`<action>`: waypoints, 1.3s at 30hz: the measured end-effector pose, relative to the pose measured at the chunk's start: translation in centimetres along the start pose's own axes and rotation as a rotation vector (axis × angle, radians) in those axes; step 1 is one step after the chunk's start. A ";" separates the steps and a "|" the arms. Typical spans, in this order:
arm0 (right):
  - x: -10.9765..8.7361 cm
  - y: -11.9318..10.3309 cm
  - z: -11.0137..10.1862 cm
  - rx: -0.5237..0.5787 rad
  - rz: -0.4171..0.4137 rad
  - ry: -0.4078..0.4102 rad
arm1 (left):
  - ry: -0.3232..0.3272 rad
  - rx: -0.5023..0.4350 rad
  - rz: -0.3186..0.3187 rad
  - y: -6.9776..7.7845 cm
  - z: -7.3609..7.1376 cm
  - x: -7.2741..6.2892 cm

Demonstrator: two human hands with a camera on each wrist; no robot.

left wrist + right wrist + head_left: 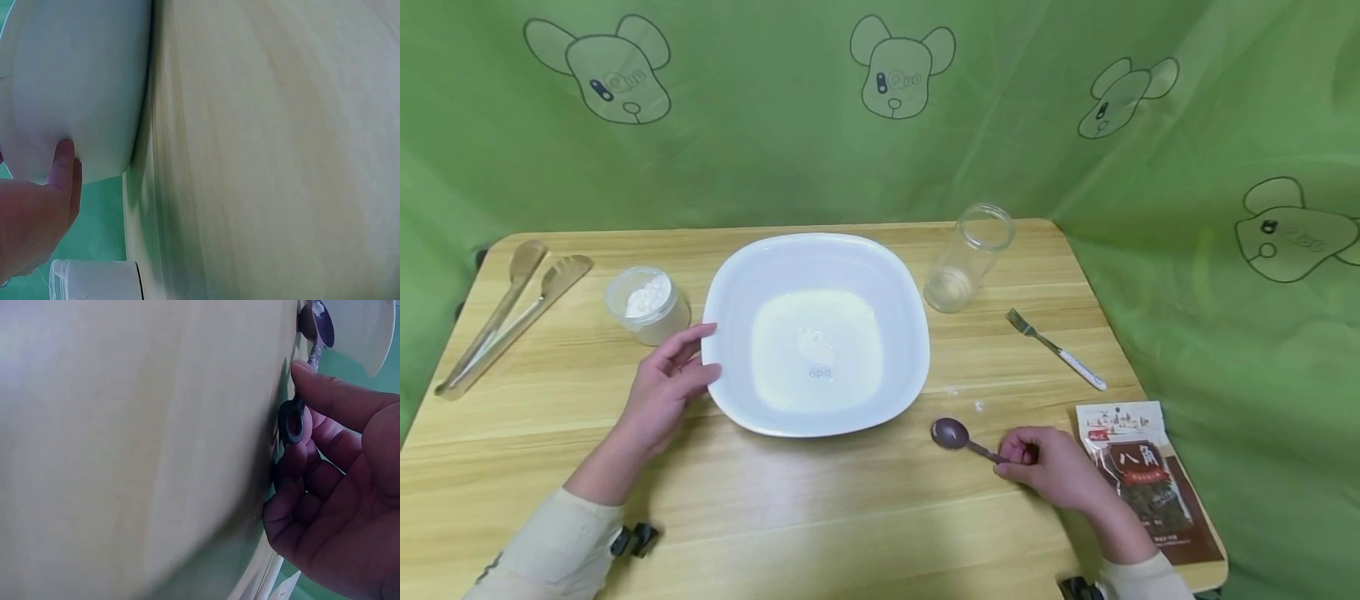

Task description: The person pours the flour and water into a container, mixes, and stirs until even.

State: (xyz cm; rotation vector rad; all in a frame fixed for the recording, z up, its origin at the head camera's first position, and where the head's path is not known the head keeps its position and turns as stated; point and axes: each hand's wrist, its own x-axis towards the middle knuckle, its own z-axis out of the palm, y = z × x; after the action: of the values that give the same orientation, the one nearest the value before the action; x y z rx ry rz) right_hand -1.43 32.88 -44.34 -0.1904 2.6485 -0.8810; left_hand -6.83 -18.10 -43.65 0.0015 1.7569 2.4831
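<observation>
A white basin (730, 258) sits mid-table, with a whitish patch and a small mark on its floor. At its left side my left hand (664, 383) holds the rim. The left wrist view shows fingers (62, 165) of that hand against the basin's outer wall (81, 81). On the right, my right hand (1048, 467) pinches the handle of a dark brown spoon (951, 433), whose bowl is low at the tabletop and points toward the basin. White residue shows in the spoon's bowl (319, 309) in the right wrist view.
Left of the basin stands a clear jar of white powder (658, 312), beyond it wooden-looking salad servers (512, 312). To the right are a tall glass jar (966, 262), a fork (1056, 350) and a packaged spice bag (1142, 483). Green cloth (775, 150) borders the table.
</observation>
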 end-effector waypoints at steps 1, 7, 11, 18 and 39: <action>0.0 0.0 -0.1 0.003 0.002 -0.008 | 0.001 0.000 -0.001 0.0 0.0 0.0; 0.1 -0.1 -0.5 0.027 -0.014 -0.054 | 0.004 -0.009 -0.003 -0.2 -0.1 -0.1; 0.1 -0.3 -0.9 0.060 -0.055 -0.092 | 0.004 -0.014 -0.005 -0.2 -0.1 -0.1; 0.1 -1.9 -2.4 0.161 -0.058 -0.088 | 0.006 0.001 -0.005 -0.1 -0.2 -0.1; 3.0 -7.7 -8.6 0.098 -0.186 0.154 | -0.007 0.002 -0.008 0.0 -0.2 0.1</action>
State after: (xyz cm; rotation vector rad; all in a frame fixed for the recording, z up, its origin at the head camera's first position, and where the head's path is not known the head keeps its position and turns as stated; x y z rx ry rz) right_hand -7.18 30.82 -34.16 -0.3633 2.7534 -1.1241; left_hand -6.96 -18.26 -43.68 0.0037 1.7536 2.4723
